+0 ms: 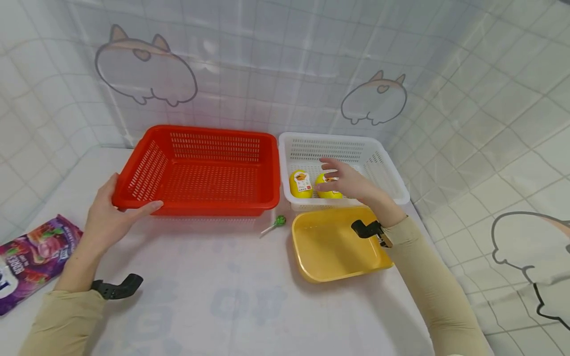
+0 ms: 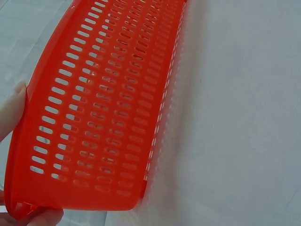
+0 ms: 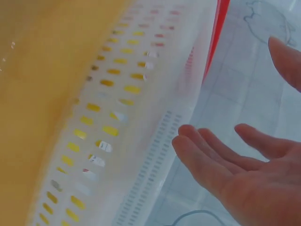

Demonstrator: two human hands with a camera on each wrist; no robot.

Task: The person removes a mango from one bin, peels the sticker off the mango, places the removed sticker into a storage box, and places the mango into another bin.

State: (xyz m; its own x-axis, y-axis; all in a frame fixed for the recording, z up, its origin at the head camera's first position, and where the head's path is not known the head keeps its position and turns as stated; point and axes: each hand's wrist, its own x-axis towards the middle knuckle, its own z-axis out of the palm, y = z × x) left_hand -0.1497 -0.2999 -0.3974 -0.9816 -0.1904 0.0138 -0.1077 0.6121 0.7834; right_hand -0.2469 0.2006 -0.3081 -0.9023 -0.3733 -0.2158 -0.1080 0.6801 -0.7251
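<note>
My left hand [image 1: 108,217] grips the near left corner of a red plastic basket [image 1: 262,205], thumb over the near rim and fingers along the left side. In the left wrist view, fingertips [image 2: 47,217] show at the corner of the slotted red wall. My right hand [image 1: 345,182] hangs over a white basket [image 1: 392,183] with its fingers spread and nothing in them. Two yellow egg-shaped packages [image 1: 301,190] with white labels lie in the white basket, the right one partly covered by that hand. From the right wrist, the fingers [image 3: 202,165] appear relaxed beyond the white rim.
A yellow tray [image 1: 311,274] sits in front of the white basket, under the right forearm. Between the baskets' near edges lies a green lollipop [image 1: 279,221]. At far left is a purple berry bag [image 1: 40,252]. Tiled-pattern sheeting rises behind and at both sides.
</note>
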